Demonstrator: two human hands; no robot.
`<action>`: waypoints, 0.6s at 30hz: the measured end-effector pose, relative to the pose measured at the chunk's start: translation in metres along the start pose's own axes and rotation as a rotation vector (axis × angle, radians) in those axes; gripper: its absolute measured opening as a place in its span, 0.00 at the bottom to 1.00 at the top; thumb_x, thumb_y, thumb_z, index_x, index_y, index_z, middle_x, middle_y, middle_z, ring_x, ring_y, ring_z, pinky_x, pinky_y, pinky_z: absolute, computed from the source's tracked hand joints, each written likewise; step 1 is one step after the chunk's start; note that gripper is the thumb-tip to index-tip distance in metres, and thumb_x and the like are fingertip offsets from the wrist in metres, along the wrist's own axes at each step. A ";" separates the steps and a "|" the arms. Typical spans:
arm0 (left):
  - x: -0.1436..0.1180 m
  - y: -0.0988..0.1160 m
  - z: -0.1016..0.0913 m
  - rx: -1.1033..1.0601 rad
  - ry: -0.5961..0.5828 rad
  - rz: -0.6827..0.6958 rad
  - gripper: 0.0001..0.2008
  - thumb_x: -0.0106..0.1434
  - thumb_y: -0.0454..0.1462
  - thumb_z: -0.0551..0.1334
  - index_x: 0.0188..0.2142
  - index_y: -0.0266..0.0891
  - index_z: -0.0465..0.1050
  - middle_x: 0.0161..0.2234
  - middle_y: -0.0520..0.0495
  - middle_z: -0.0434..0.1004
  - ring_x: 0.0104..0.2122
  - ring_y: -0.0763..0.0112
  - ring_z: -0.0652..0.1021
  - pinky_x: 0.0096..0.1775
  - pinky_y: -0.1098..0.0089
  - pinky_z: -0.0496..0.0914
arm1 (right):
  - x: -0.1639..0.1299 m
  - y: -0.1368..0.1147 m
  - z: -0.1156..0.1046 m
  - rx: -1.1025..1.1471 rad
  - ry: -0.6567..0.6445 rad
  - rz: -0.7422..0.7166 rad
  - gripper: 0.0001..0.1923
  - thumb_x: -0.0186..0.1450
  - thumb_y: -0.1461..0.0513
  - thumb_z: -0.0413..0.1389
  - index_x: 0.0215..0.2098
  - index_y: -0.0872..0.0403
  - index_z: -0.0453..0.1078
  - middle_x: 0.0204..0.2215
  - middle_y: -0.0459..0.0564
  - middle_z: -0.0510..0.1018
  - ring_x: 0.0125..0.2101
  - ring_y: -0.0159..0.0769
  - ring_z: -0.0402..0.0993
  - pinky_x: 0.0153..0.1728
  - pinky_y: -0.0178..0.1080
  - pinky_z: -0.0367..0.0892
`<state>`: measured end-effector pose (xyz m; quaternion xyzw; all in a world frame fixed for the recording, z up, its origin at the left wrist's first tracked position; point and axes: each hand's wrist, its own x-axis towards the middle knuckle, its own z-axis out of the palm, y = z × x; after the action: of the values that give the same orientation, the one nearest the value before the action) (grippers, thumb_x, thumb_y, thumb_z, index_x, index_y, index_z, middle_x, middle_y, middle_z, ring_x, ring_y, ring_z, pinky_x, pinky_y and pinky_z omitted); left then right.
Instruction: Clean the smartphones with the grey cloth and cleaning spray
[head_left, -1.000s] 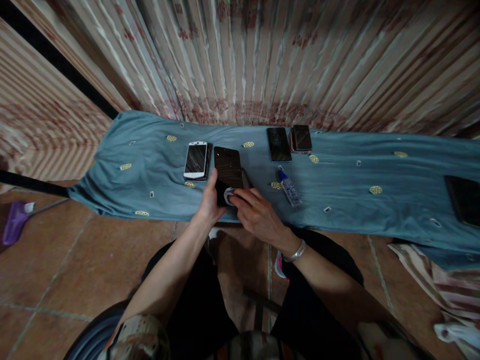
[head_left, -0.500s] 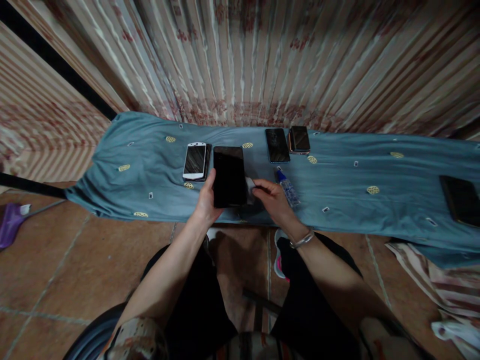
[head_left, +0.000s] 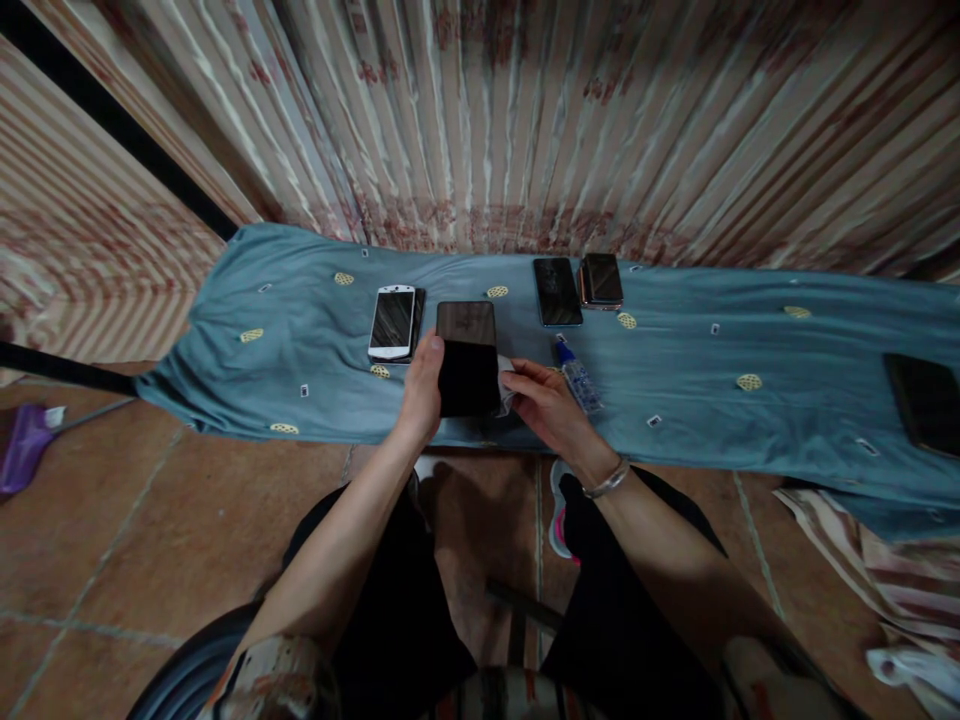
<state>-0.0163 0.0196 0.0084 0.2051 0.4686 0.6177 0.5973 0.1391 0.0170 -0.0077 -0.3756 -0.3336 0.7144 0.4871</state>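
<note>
- While gripping phone (head_left: 468,360) in left hand (head_left: 423,388), pinching pale cloth (head_left: 504,367) in right hand (head_left: 546,400).
- Shifted cloth off screen (head_left: 466,385) to right edge (head_left: 496,345), apparently working edge now.

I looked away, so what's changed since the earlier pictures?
The right hand has moved the pale cloth from the lower part of the held phone to its right edge. The left hand still grips the phone; the white phone and blue-capped bottle stayed put.

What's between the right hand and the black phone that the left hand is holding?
In the head view, a pale wipe or cloth, pinched by the right hand, sits at the right edge of the black phone.
</note>
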 end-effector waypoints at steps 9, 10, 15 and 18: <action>0.002 -0.009 -0.005 0.222 -0.051 0.204 0.28 0.52 0.36 0.71 0.52 0.43 0.68 0.43 0.49 0.77 0.52 0.66 0.74 0.56 0.69 0.63 | -0.004 -0.004 0.002 -0.078 0.022 -0.061 0.12 0.49 0.56 0.69 0.31 0.50 0.77 0.27 0.41 0.79 0.27 0.29 0.72 0.29 0.32 0.69; 0.001 -0.009 -0.005 0.235 -0.070 0.223 0.28 0.50 0.36 0.72 0.51 0.42 0.69 0.45 0.49 0.76 0.52 0.65 0.74 0.56 0.69 0.62 | -0.004 -0.004 0.002 -0.099 0.018 -0.077 0.12 0.50 0.56 0.69 0.31 0.50 0.77 0.27 0.41 0.79 0.27 0.29 0.72 0.29 0.32 0.68; -0.003 -0.012 0.000 0.309 -0.111 0.226 0.30 0.43 0.38 0.76 0.45 0.40 0.71 0.44 0.48 0.76 0.52 0.62 0.73 0.56 0.68 0.61 | -0.007 -0.005 0.001 -0.193 -0.002 -0.146 0.12 0.52 0.55 0.68 0.32 0.50 0.76 0.27 0.40 0.79 0.28 0.29 0.73 0.33 0.33 0.69; -0.007 -0.015 0.003 0.316 -0.117 0.164 0.31 0.40 0.38 0.76 0.44 0.39 0.70 0.43 0.47 0.77 0.52 0.60 0.73 0.57 0.66 0.61 | -0.008 -0.007 0.002 -0.242 0.009 -0.190 0.12 0.53 0.55 0.68 0.33 0.50 0.77 0.29 0.41 0.80 0.31 0.31 0.74 0.36 0.35 0.70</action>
<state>-0.0037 0.0120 -0.0005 0.3698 0.5059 0.5700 0.5314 0.1425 0.0115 0.0005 -0.4013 -0.4492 0.6180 0.5052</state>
